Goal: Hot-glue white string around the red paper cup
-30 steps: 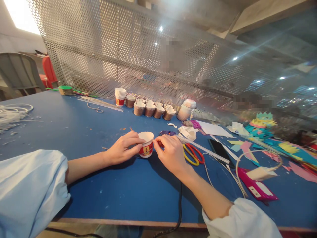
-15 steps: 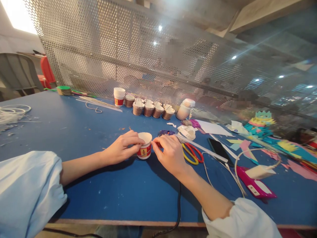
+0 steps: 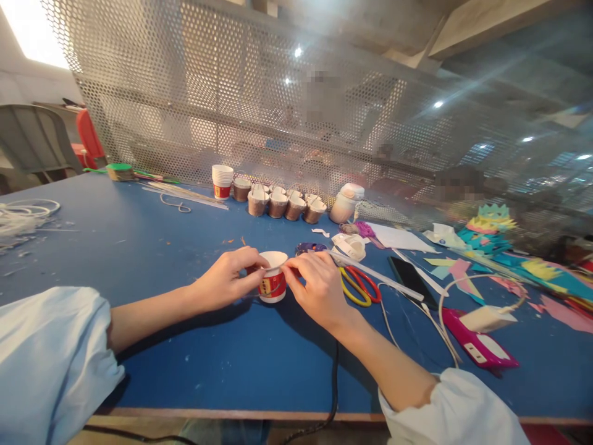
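A small red and white paper cup (image 3: 273, 289) stands upright on the blue table in front of me. My left hand (image 3: 238, 272) is closed at the cup's left side, thumb and fingertips pinched by the rim. On the opposite side, my right hand (image 3: 312, 281) pinches with thumb and forefinger at the rim. Between the two pinches a thin greyish cord (image 3: 277, 268) crosses the front of the cup just under its rim. A faint curved strand also shows lower on the cup's red band. The left fingertips partly cover the cup.
Behind are stacked paper cups (image 3: 223, 182), several brown-wrapped cups (image 3: 278, 205) and a jar (image 3: 346, 203). To the right lie scissors (image 3: 356, 287), a glue gun (image 3: 311, 248), a phone (image 3: 412, 281), a pink power strip (image 3: 482, 343) and paper scraps. Cord strands (image 3: 28, 210) lie left.
The cord now shows stretched between my fingers across the cup's front. The cup has shifted slightly right and towards me. Both hands stay close to it.
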`<state>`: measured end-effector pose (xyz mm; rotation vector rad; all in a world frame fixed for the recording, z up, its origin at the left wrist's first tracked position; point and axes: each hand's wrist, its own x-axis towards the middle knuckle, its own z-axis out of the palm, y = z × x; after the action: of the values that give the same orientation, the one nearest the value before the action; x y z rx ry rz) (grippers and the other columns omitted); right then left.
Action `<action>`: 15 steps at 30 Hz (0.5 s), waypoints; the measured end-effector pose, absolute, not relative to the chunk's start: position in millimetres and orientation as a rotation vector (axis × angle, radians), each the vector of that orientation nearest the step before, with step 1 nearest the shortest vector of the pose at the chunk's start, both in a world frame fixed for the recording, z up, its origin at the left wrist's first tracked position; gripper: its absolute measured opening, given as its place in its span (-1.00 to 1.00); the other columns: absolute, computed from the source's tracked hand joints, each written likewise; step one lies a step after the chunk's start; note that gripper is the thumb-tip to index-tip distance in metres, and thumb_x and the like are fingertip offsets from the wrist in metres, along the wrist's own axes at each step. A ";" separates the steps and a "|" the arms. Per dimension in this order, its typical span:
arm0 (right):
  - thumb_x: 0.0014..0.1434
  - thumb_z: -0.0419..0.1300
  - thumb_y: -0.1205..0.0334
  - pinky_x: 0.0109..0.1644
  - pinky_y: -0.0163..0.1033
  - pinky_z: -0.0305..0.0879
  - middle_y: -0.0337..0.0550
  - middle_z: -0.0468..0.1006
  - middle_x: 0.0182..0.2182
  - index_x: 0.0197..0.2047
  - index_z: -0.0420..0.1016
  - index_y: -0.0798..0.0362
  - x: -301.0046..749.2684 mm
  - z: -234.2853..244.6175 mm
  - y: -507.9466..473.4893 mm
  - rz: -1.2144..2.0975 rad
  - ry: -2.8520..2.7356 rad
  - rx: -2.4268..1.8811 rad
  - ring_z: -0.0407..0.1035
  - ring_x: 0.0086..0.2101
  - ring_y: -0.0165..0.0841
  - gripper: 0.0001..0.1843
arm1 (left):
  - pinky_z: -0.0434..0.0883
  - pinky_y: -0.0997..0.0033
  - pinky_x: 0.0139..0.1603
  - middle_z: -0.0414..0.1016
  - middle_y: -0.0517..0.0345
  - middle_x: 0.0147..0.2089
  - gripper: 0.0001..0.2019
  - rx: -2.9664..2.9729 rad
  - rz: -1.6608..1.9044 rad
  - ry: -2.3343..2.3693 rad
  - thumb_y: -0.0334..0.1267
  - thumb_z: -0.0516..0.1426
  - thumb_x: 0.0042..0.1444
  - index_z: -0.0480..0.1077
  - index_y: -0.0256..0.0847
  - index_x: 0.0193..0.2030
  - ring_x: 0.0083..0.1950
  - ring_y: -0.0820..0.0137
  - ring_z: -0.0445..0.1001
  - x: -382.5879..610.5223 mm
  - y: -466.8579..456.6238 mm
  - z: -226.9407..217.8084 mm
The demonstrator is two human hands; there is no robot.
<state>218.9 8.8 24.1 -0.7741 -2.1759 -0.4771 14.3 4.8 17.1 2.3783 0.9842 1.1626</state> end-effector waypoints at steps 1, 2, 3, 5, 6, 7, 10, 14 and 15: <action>0.27 0.09 0.35 -0.24 -0.20 0.15 -0.23 0.54 -0.47 -0.35 0.37 0.06 218.4 23.8 8.4 -0.477 -2.178 -0.763 0.39 -0.43 -0.40 -0.87 | 0.30 0.50 -0.29 0.43 0.17 -0.43 -0.82 2.392 1.174 0.975 -0.35 0.03 0.18 0.46 -0.26 -0.29 -0.35 0.46 0.37 14.6 5.0 16.7; 0.27 0.09 0.35 -0.24 -0.20 0.15 -0.23 0.54 -0.47 -0.35 0.36 0.06 217.8 23.5 7.9 -0.474 -2.178 -0.754 0.39 -0.43 -0.40 -0.87 | 0.30 0.50 -0.30 0.42 0.17 -0.44 -0.82 2.409 1.187 0.966 -0.34 0.04 0.20 0.48 -0.26 -0.28 -0.36 0.46 0.37 14.8 5.2 16.2; 0.27 0.10 0.35 -0.24 -0.20 0.15 -0.23 0.54 -0.47 -0.35 0.36 0.06 217.3 23.4 7.2 -0.471 -2.177 -0.747 0.39 -0.43 -0.40 -0.87 | 0.30 0.50 -0.30 0.41 0.17 -0.44 -0.82 2.426 1.203 0.957 -0.33 0.05 0.20 0.49 -0.26 -0.27 -0.36 0.46 0.37 15.1 5.4 15.5; 0.26 0.11 0.36 -0.24 -0.20 0.15 -0.23 0.54 -0.48 -0.36 0.36 0.06 216.5 23.3 5.8 -0.469 -2.169 -0.743 0.39 -0.44 -0.40 -0.87 | 0.29 0.50 -0.31 0.39 0.17 -0.45 -0.81 2.452 1.237 0.946 -0.33 0.06 0.21 0.50 -0.27 -0.27 -0.37 0.46 0.36 15.5 5.9 13.9; 0.25 0.11 0.36 -0.24 -0.20 0.15 -0.23 0.54 -0.49 -0.36 0.36 0.06 216.2 23.4 5.1 -0.470 -2.163 -0.745 0.39 -0.44 -0.40 -0.87 | 0.29 0.50 -0.31 0.39 0.17 -0.46 -0.81 2.460 1.254 0.943 -0.33 0.06 0.21 0.50 -0.28 -0.28 -0.37 0.46 0.36 15.6 6.2 13.1; 0.24 0.12 0.36 -0.24 -0.20 0.15 -0.23 0.53 -0.50 -0.37 0.36 0.07 215.9 23.6 4.4 -0.471 -2.158 -0.748 0.39 -0.45 -0.40 -0.87 | 0.29 0.49 -0.31 0.38 0.17 -0.46 -0.81 2.465 1.270 0.939 -0.33 0.06 0.21 0.50 -0.28 -0.29 -0.38 0.46 0.35 15.7 6.6 12.4; 0.24 0.12 0.35 -0.24 -0.20 0.14 -0.25 0.52 -0.52 -0.38 0.36 0.06 215.4 23.9 3.1 -0.461 -2.150 -0.756 0.38 -0.47 -0.41 -0.86 | 0.32 0.47 -0.27 0.42 0.14 -0.43 -0.83 2.463 1.302 0.901 -0.34 0.07 0.20 0.49 -0.27 -0.30 -0.34 0.44 0.38 16.4 7.1 11.0; 0.25 0.13 0.32 -0.24 -0.20 0.14 -0.26 0.53 -0.51 -0.38 0.37 0.05 216.0 23.9 3.7 -0.434 -2.140 -0.757 0.38 -0.47 -0.42 -0.86 | 0.35 0.44 -0.19 0.49 0.11 -0.36 -0.85 2.384 1.308 0.893 -0.37 0.06 0.17 0.46 -0.25 -0.32 -0.28 0.42 0.42 18.0 5.1 11.7; 0.25 0.13 0.32 -0.23 -0.20 0.14 -0.25 0.53 -0.50 -0.37 0.37 0.05 216.4 24.1 4.1 -0.426 -2.135 -0.757 0.38 -0.46 -0.42 -0.86 | 0.35 0.45 -0.20 0.49 0.12 -0.36 -0.85 2.347 1.297 0.917 -0.38 0.05 0.16 0.45 -0.25 -0.32 -0.28 0.43 0.42 18.3 4.3 12.2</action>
<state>216.4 4.1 24.1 -0.7566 -2.1354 -0.4264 18.3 4.3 12.2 2.3470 0.9174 1.2972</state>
